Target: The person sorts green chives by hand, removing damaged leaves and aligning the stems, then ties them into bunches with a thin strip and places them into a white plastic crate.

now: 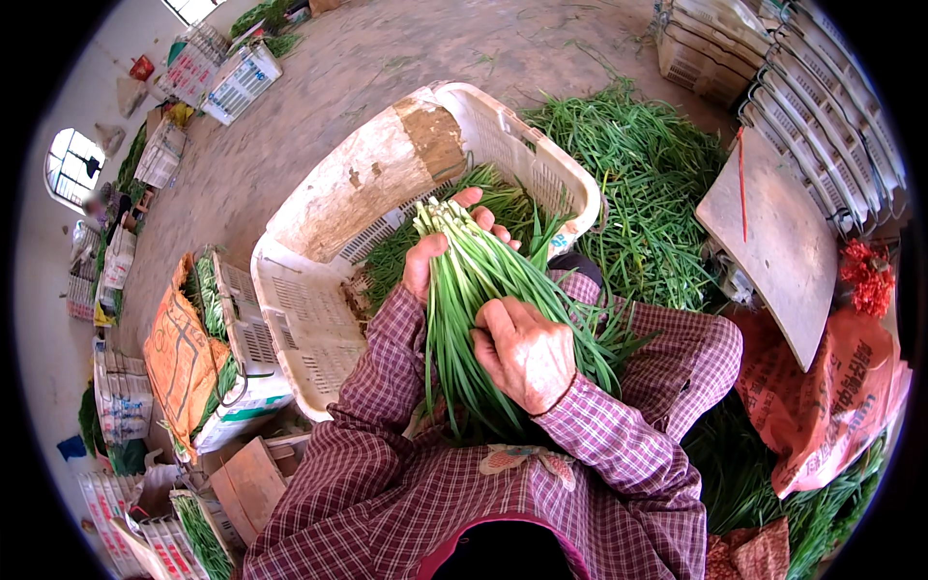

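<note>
Green-stalk bunch (474, 280), centre frame: gathered, pale ends (435, 215) near level, no tie visible. Left hand (420, 265) wrapped round pale ends; right hand (530, 354) curled on leaves (452, 353), grip cannot be told. Apparently outstanding: greens (503, 190) in crate (311, 324), loose pile (638, 198) upper right.

Arched window (68, 166), stacked white crates (817, 121)

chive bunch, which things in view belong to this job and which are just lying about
Likely in the job:
left hand
right hand
chive bunch
white plastic crate in front
loose chive pile

Seemingly just lying about:
board
orange-red sack, right
stacked crates
</note>
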`<state>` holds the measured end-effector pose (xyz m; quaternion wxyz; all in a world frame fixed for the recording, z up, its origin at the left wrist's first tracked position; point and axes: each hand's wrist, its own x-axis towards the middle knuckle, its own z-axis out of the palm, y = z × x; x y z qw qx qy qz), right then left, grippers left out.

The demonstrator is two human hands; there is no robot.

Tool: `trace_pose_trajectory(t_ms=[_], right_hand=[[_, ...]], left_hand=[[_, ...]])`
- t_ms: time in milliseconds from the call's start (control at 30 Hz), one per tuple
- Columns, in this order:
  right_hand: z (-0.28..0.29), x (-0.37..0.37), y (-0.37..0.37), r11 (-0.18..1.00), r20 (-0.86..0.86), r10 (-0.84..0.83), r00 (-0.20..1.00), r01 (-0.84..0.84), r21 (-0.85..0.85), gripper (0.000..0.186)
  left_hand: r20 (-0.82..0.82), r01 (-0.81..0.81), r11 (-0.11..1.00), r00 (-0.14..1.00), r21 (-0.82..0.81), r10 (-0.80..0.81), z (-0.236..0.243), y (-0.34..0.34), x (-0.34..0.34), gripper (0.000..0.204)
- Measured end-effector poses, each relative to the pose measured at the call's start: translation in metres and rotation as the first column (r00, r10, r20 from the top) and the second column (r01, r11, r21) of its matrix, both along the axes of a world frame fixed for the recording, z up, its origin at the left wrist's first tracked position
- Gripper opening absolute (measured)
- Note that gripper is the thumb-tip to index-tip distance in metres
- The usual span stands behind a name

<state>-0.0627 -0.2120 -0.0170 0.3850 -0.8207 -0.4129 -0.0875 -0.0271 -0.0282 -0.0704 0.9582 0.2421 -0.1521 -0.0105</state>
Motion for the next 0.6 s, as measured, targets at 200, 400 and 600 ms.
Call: trace_pose_trajectory(t_ms=[200, 400, 600], right_hand=[[-0.003, 0.015, -0.005, 0.991, -0.138, 0.083, 0.987, -0.067, 0.115, 0.010], [0.002, 0.036, 0.007, 0.996, -0.069, -0.025, 0.997, 0.030, 0.086, 0.014], [-0.001, 0.041, 0.018, 0.993, 0.144, -0.058, 0.988, 0.042, 0.111, 0.019]], left_hand=[[-0.033, -0.002, 1.000, 0.999, 0.002, 0.002, 0.002, 0.000, -0.001, 0.065], [-0.062, -0.027, 0.994, 0.998, 0.110, 0.034, 0.005, 0.001, 0.001, 0.067], [-0.017, -0.045, 0.990, 0.999, 0.135, 0.047, -0.002, 0.004, 0.002, 0.072]])
